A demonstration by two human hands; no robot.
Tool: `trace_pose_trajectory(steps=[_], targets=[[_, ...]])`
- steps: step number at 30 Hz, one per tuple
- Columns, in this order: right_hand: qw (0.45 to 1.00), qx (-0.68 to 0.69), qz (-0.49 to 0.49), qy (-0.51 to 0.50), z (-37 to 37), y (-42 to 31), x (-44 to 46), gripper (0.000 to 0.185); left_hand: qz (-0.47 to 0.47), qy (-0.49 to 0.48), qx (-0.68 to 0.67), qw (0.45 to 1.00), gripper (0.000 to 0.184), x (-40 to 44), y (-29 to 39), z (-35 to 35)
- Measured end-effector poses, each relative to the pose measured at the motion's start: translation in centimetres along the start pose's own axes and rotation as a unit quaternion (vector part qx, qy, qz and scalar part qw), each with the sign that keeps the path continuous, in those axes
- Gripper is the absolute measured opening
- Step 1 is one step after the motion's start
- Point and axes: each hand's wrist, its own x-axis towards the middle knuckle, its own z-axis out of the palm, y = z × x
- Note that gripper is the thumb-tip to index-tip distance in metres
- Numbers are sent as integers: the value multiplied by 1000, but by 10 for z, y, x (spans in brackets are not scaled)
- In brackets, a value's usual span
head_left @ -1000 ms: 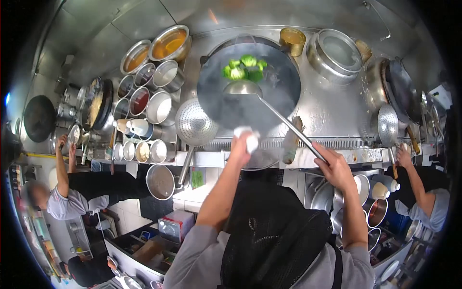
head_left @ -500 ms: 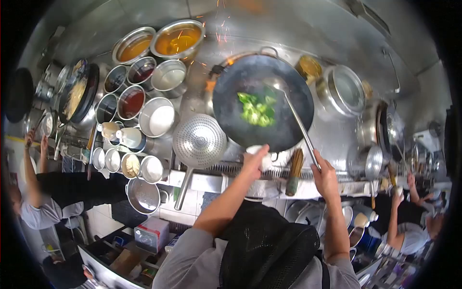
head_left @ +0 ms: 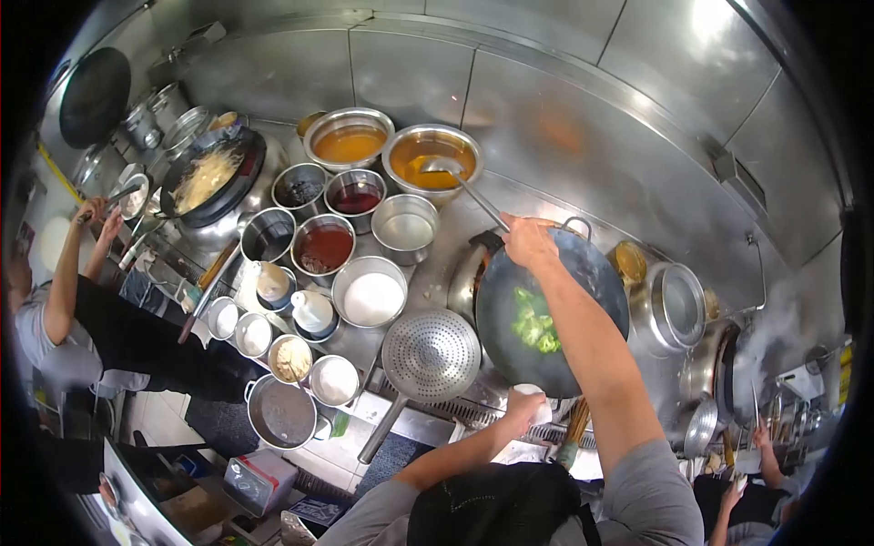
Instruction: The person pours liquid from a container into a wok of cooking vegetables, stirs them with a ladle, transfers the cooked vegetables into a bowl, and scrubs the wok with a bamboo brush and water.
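My right hand (head_left: pixel 531 242) is closed round the handle of a metal ladle (head_left: pixel 443 166), whose bowl dips into the orange liquid in a steel bowl (head_left: pixel 431 144). My left hand (head_left: pixel 525 409) grips a white cloth (head_left: pixel 539 406) at the near rim of the dark wok (head_left: pixel 499 314). Bright green vegetables (head_left: pixel 535 323) lie inside the wok, beside my right forearm. Left of the wok rests a perforated strainer (head_left: pixel 431 355).
Several steel containers stand left of the strainer, including one of red sauce (head_left: pixel 324 249) and one of white powder (head_left: pixel 370 292). A bamboo brush (head_left: pixel 574 432) lies near my left hand. Lidded pots (head_left: pixel 669 309) stand right. Co-workers (head_left: pixel 82 314) are at both sides.
My right hand has moved the ladle out of the wok, left and forward to the orange liquid. The view has turned left. My left hand still grips the cloth at the wok rim.
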Motion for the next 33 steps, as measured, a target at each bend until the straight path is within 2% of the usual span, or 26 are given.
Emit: trace_pose_trajectory(steps=[2,4,6,7,8,10,11,12,14,15,16,18,19,21,22,24,26,27,28,30,32,33], targets=[[1000,0,-14,9,6,7,-13,58,-24,-35,-32,999,21,2,2,-3],[996,5,16,87,16,17,-58,53,-57,-75,-60,994,21,-2,3,-6],[984,73,3,162,34,49,-120,52,-61,-116,-103,986,24,10,-2,-9],[973,212,29,89,33,73,-158,55,-69,-97,-74,990,24,11,-2,-10],[936,348,54,16,25,97,-201,58,-74,-103,-68,990,24,10,1,-6],[910,396,119,23,19,138,-290,57,-52,18,14,998,19,1,4,-3],[960,258,65,91,28,154,-334,55,-57,4,-6,998,18,-4,2,-5],[982,110,8,155,37,167,-371,54,-60,-10,-27,998,17,-8,0,-7],[975,139,30,169,62,188,-410,54,37,-46,-56,997,10,-30,4,-2],[969,175,54,164,78,192,-441,53,-32,-52,-84,995,8,-42,15,7],[966,206,111,112,74,184,-458,52,-104,-50,-112,987,6,-54,23,10],[959,248,138,14,4,163,-496,49,-15,-86,-97,991,7,-54,-3,-15],[958,265,108,-10,-5,184,-524,51,-29,-73,-70,994,11,-95,9,-15],[931,268,168,-182,-59,204,-560,49,-29,-44,-45,998,11,-139,-3,-21],[950,273,62,-138,-54,225,-576,50,-31,-12,-30,999,10,-156,1,-11],[959,226,44,-164,-52,233,-571,52,-69,-31,-72,995,8,-145,10,0],[967,223,35,-117,-20,239,-548,51,-41,-71,-53,995,10,-118,14,11],[972,230,11,-55,4,240,-534,48,-28,-71,-41,996,11,-109,5,10],[977,211,5,-13,27,240,-522,48,-11,-75,-31,997,13,-98,-7,7],[982,187,37,3,76,239,-513,46,19,-78,-13,997,17,-113,-45,-13],[984,153,85,30,96,224,-531,47,-4,-97,30,995,25,-109,-90,-71],[979,195,61,6,88,227,-548,48,-23,-77,62,995,29,-126,-97,-90]])
